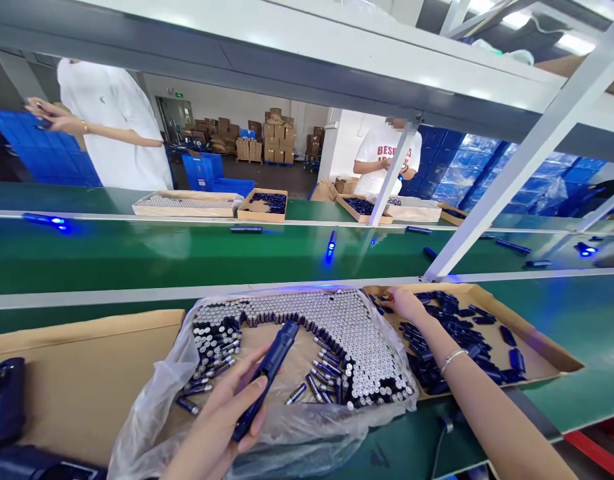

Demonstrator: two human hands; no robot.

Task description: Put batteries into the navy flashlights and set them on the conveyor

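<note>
The torch (pixel 267 377), a slim dark-blue tube, sits in the left hand (pixel 221 420), fingers clasped round its lower half. Its long axis slants up and right, head over the batteries (pixel 347 327) packed upright in a bag-lined box (pixel 87 360). The right hand (pixel 404 303) is well to the right, fingertips among dark caps (pixel 461 333) in a cardboard tray (pixel 541 340); I cannot tell whether it grips one. Box and tray stand on the green tabletop (pixel 587 320).

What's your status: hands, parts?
Left hand gripping blue flashlight. Right hand in cardboard tray, touching dark blue parts. Bagged batteries beneath the flashlight.
</note>
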